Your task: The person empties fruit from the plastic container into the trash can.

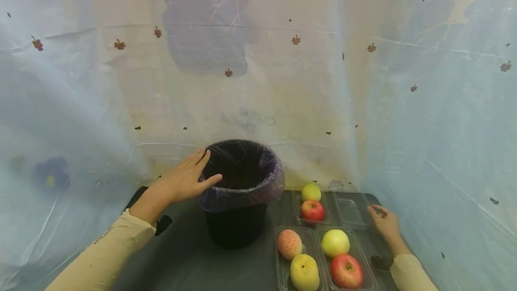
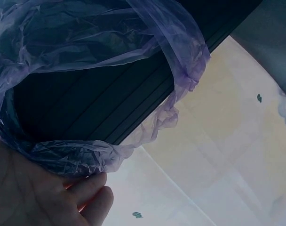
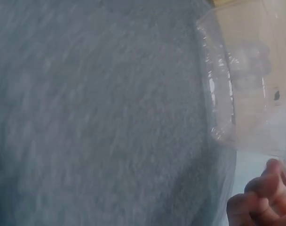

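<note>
My left hand rests against the left rim of a black bin, fingers fairly straight and thumb spread along the front rim. A thin purple bag lines the bin and folds over its edge; in the left wrist view, the fingertips touch the crumpled bag edge. At the far right, my right hand pinches the edge of a clear plastic container with nothing in it. In the right wrist view, bent fingers meet that container's corner.
Left of the right hand, a clear tray holds a yellow-green fruit and a red apple. Nearer trays hold a speckled peach, yellow fruit, green apple and red apple. Plastic sheeting hangs behind the dark table.
</note>
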The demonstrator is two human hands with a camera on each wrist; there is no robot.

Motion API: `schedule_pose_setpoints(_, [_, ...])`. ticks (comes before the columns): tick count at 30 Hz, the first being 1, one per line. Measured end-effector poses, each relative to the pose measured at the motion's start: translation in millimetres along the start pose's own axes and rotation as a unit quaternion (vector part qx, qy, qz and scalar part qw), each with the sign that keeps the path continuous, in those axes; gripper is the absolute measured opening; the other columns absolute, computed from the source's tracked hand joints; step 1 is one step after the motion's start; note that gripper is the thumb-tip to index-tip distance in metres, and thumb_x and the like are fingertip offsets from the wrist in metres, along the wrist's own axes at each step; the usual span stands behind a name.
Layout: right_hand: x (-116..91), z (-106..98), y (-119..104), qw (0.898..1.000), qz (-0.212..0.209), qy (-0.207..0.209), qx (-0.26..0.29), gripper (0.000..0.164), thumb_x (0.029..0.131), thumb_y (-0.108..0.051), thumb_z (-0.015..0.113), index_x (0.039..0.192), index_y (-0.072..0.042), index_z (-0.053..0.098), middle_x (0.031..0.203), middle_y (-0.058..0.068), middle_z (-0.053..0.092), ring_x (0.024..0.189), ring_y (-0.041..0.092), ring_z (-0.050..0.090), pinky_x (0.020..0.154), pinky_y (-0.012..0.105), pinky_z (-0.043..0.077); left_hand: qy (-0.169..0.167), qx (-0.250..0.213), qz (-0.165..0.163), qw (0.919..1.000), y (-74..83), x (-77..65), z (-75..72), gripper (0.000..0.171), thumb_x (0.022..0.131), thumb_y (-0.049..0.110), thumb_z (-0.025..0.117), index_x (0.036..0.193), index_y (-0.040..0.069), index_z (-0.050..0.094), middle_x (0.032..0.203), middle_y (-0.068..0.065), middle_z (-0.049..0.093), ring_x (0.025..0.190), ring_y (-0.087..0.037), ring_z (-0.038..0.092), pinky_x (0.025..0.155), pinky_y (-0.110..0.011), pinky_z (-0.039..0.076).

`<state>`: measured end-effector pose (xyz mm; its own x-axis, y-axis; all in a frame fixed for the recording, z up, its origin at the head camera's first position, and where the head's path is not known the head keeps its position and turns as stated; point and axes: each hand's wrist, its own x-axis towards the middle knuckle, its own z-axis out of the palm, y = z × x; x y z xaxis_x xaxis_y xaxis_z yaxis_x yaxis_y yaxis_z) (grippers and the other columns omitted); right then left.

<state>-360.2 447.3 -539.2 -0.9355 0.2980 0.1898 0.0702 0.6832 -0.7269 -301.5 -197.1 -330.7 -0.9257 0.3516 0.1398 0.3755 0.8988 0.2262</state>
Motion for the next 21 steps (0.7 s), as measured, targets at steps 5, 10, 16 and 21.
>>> schedule_pose_setpoints(5, [-0.2, -3.9, -2.5, 1.0, -0.004, 0.005, -0.022, 0.061, 0.111, -0.04, 0.059, 0.142, 0.012, 0.057, 0.075, 0.007, 0.064, 0.056, 0.017, 0.054, 0.054, 0.032, 0.045, 0.001, -0.002, -0.001, 1.0, 0.9, -1.1, -0.4, 0.104, 0.105, 0.074, 0.043, 0.171, -0.001, 0.014, 0.178, -0.026, 0.009, 0.163, -0.048, 0.012, 0.13, -0.066, 0.012])
schedule_pose_setpoints(10, [-2.0, -5.9, -15.6, 0.994, -0.04, 0.089, -0.039, 0.051, 0.108, -0.028, 0.064, 0.136, 0.014, 0.062, 0.08, 0.017, 0.067, 0.057, 0.019, 0.056, 0.054, 0.035, 0.045, 0.001, 0.0, 0.0, 1.0, 0.6, -1.1, -0.3, 0.104, 0.105, 0.075, 0.042, 0.171, -0.001, 0.014, 0.178, -0.025, 0.009, 0.163, -0.048, 0.011, 0.13, -0.066, 0.012])
schedule_pose_setpoints(16, [-1.4, -7.6, -37.9, 0.991, -0.067, 0.107, -0.046, 0.042, 0.106, -0.022, 0.068, 0.135, 0.008, 0.066, 0.084, 0.015, 0.065, 0.063, 0.021, 0.055, 0.057, 0.034, 0.044, -0.001, -0.002, -0.004, 1.0, 1.0, -2.1, -0.1, 0.105, 0.105, 0.075, 0.042, 0.171, 0.0, 0.014, 0.178, -0.025, 0.008, 0.163, -0.048, 0.011, 0.13, -0.066, 0.012])
schedule_pose_setpoints(21, [-5.4, -5.3, -60.2, 0.994, -0.086, 0.058, -0.029, 0.044, 0.106, -0.019, 0.068, 0.139, 0.01, 0.061, 0.094, 0.022, 0.071, 0.08, 0.033, 0.069, 0.062, 0.037, 0.053, -0.001, -0.001, -0.002, 1.0, 0.3, -1.1, 0.6, 0.105, 0.105, 0.076, 0.04, 0.172, 0.0, 0.013, 0.178, -0.025, 0.008, 0.163, -0.048, 0.011, 0.13, -0.066, 0.012])
